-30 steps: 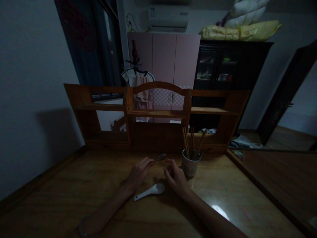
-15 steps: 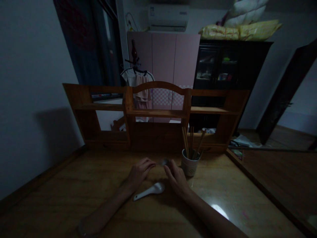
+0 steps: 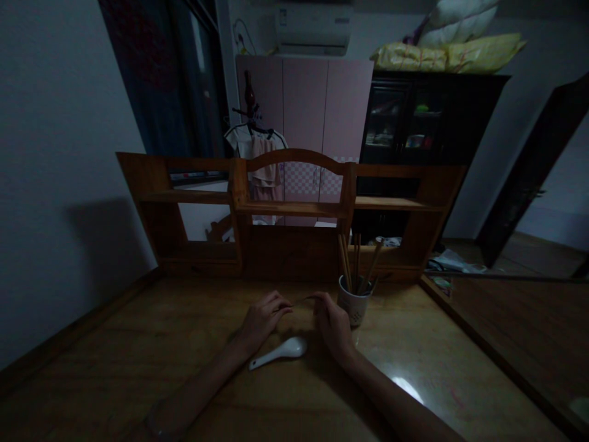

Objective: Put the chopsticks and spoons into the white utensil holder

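Between my hands, just above the table, is a slim metal spoon (image 3: 302, 299), turned almost edge-on so only a thin line of it shows. My left hand (image 3: 265, 319) pinches its handle end between thumb and fingertips. The fingers of my right hand (image 3: 332, 322) are closed around the bowl end, which they mostly hide. A white ceramic soup spoon (image 3: 280, 352) lies on the table below and between my hands, its bowl to the right. Just beyond my right hand stands a pale cup (image 3: 353, 302) with several wooden chopsticks (image 3: 356, 261) upright in it.
The wooden table (image 3: 221, 405) reaches to a wooden shelf unit (image 3: 294, 210) along its back. A wall (image 3: 69, 184) borders it on the left. A raised edge (image 3: 488, 344) runs along its right side. Light glares on the tabletop near my right forearm.
The metal spoon has turned from showing its shiny bowl to nearly edge-on. My right hand has rotated, lifting slightly at the fingers; my left hand has barely moved. The ceramic spoon stays put.
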Tool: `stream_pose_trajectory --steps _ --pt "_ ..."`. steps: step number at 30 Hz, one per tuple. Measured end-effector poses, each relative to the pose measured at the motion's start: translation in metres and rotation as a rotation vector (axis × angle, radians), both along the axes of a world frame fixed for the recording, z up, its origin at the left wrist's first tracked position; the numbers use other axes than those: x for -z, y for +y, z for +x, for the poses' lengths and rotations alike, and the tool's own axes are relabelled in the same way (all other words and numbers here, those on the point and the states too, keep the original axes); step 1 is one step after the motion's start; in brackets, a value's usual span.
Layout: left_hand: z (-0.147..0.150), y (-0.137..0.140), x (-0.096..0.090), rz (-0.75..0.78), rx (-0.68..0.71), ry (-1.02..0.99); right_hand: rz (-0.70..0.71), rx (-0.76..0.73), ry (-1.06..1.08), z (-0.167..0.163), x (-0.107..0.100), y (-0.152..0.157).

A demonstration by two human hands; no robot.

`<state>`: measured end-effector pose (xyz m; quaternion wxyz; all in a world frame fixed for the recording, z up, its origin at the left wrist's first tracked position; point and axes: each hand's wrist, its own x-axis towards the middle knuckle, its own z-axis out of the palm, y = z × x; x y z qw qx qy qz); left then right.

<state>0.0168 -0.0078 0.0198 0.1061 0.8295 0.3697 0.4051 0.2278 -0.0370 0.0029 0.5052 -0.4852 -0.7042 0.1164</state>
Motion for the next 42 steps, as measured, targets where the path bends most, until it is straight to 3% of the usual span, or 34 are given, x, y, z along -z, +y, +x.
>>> stream_pose_trajectory --steps 5,13,24,33,42 --pt "0.000 0.001 0.003 0.027 -0.005 0.005 0.007 -0.005 0.032 -0.001 -0.007 -0.005" --pt "-0.008 0.002 0.002 0.200 -0.031 0.098 0.003 -0.052 0.034 -0.005 -0.016 -0.010" --pt "-0.007 -0.002 0.003 0.278 -0.089 0.190 -0.033 -0.071 0.037 -0.005 -0.011 -0.007" --pt "-0.007 -0.005 -0.001 0.306 -0.092 0.227 -0.095 0.022 0.024 -0.007 -0.015 -0.010" --pt "-0.006 -0.006 0.000 0.345 -0.072 0.234 -0.155 0.105 0.081 -0.002 -0.005 -0.005"
